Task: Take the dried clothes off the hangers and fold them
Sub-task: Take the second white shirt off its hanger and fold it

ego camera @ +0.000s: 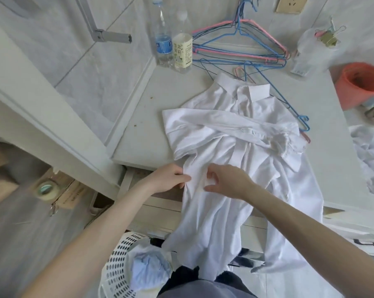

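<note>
A white shirt [235, 134] lies on the table [143, 117] with its front up and its collar at the far side. One sleeve is folded across the chest, and the lower part hangs over the near edge. The left hand [171, 178] pinches the shirt's left edge at the table's near edge. The right hand [230, 181] rests just beside it on the cloth with curved fingers; I cannot tell if it grasps any fabric. Wire hangers [239, 46] are piled at the far side, near two bottles [182, 50]. A white basket [121, 254] stands below, near left.
</note>
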